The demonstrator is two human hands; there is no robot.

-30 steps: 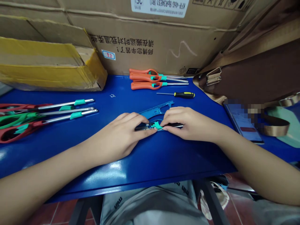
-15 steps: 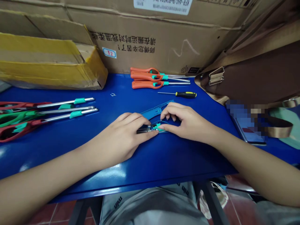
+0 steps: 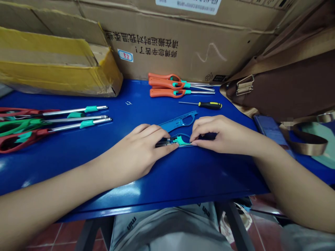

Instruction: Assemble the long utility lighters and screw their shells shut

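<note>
My left hand (image 3: pixel 136 150) lies flat, fingertips pressing the black tube (image 3: pixel 162 143) onto the blue shell (image 3: pixel 186 144). My right hand (image 3: pixel 222 136) pinches the shell's other end by the teal trigger (image 3: pixel 180 140). Shell runs left-right between both hands on the table (image 3: pixel 167 181).

From my seat I see a glossy blue worktop (image 3: pixel 183 181). On it lie blue shell halves (image 3: pixel 180 122) mid-surface, orange lighters (image 3: pixel 170 85) and a screwdriver (image 3: pixel 206 104) behind, long-nosed lighters (image 3: pixel 52 122) left, a yellow-taped carton (image 3: pixel 57 69), and a phone (image 3: pixel 269 127) right.
</note>
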